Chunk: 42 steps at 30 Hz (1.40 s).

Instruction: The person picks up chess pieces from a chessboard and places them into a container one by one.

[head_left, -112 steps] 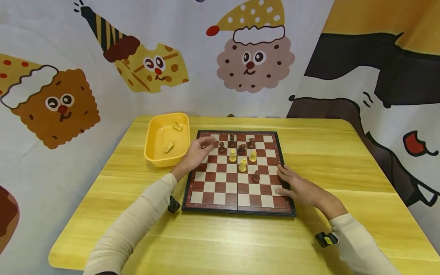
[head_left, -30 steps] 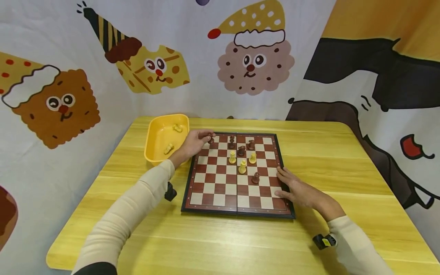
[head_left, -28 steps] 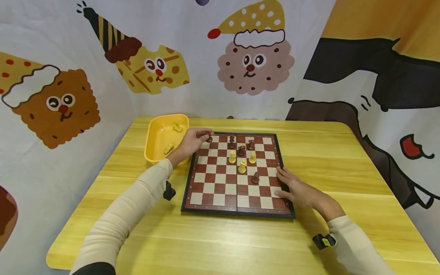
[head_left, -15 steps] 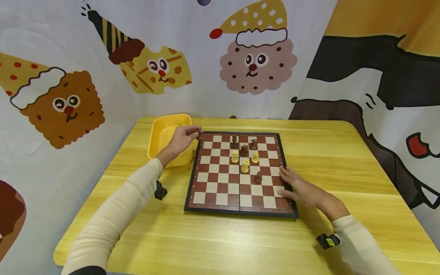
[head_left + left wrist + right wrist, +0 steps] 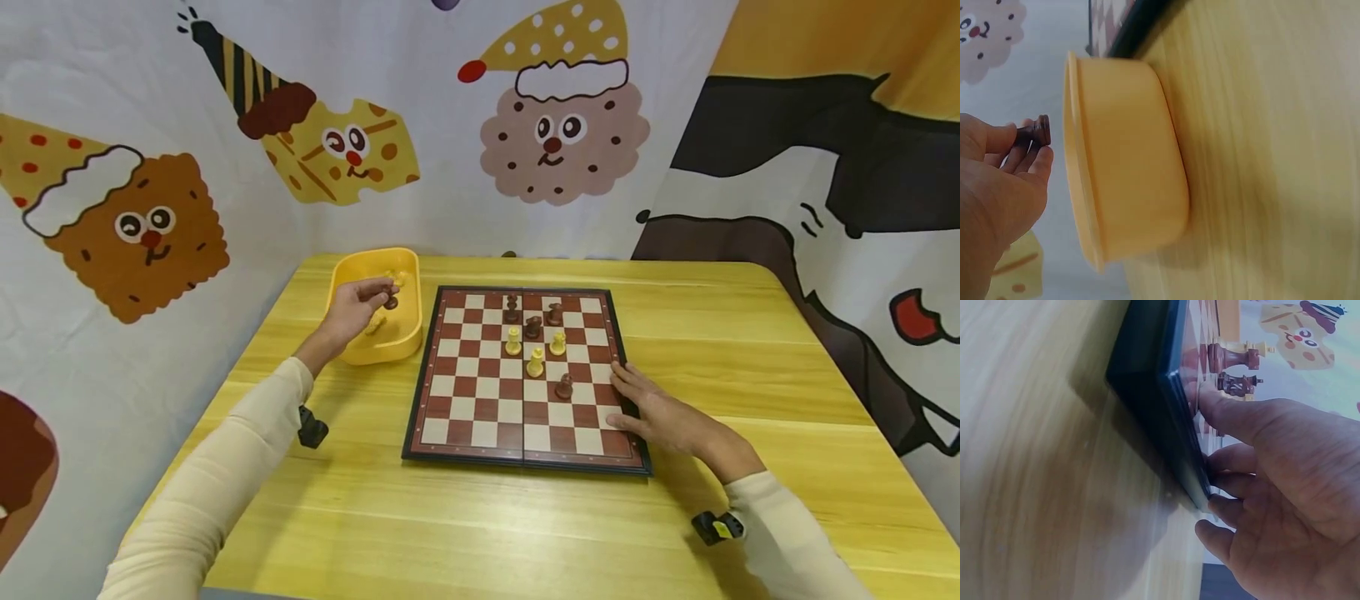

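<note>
My left hand (image 5: 354,312) pinches a dark brown chess piece (image 5: 392,300) between thumb and fingers, over the yellow plastic tray (image 5: 382,353). In the left wrist view the piece's round base (image 5: 1042,130) points toward the tray wall (image 5: 1132,150); my fingers hide its top. On the right edge of the chessboard (image 5: 472,408) rests my right hand (image 5: 663,414), thumb on the playing surface and fingers along the rim in the right wrist view. Several dark pieces, one a tall one (image 5: 512,310), and three yellow pieces, such as the frontmost (image 5: 535,363), stand on the board.
Yellow chess pieces (image 5: 375,324) lie inside the tray, left of the board on the wooden table (image 5: 465,525). A cartoon-printed cloth (image 5: 450,217) hangs behind the table. Each wrist wears a small black camera.
My left hand picked the dark piece off the board's back left and carried it leftward, past the board's edge, to above the tray. My right hand stays on the board's right edge.
</note>
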Each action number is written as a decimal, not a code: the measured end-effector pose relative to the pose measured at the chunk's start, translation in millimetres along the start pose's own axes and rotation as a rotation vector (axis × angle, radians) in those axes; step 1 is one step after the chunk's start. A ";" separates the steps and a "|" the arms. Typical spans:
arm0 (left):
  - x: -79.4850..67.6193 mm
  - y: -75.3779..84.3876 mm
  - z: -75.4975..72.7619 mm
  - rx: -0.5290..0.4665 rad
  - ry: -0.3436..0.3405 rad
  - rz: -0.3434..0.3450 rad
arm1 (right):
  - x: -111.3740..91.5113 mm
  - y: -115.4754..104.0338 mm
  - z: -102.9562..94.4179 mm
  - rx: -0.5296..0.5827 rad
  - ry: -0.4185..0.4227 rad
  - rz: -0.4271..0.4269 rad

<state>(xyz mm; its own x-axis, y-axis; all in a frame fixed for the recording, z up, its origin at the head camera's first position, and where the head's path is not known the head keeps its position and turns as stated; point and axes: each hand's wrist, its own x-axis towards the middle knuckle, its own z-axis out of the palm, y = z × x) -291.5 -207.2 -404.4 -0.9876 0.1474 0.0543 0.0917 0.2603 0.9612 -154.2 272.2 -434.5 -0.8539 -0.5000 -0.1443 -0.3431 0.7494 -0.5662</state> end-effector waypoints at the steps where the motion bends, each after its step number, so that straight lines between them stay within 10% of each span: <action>1: -1.5 -1.5 -3.5 0.004 0.002 -0.003 | 0.1 -0.2 -0.2 -0.002 -0.001 -0.001; 16: -13.0 4.9 -21.4 0.049 0.050 -0.060 | 0.9 2.1 2.8 -0.008 0.012 0.003; 42: 3.2 6.8 24.6 -0.022 0.050 0.079 | 0.0 0.5 -0.1 -0.024 0.005 0.001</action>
<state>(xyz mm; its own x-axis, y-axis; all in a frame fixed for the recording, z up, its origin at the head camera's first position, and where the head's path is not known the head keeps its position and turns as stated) -290.9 -181.5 -404.3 -0.9825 0.1188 0.1435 0.1677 0.2289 0.9589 -154.4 272.7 -434.7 -0.8561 -0.4972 -0.1411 -0.3516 0.7603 -0.5462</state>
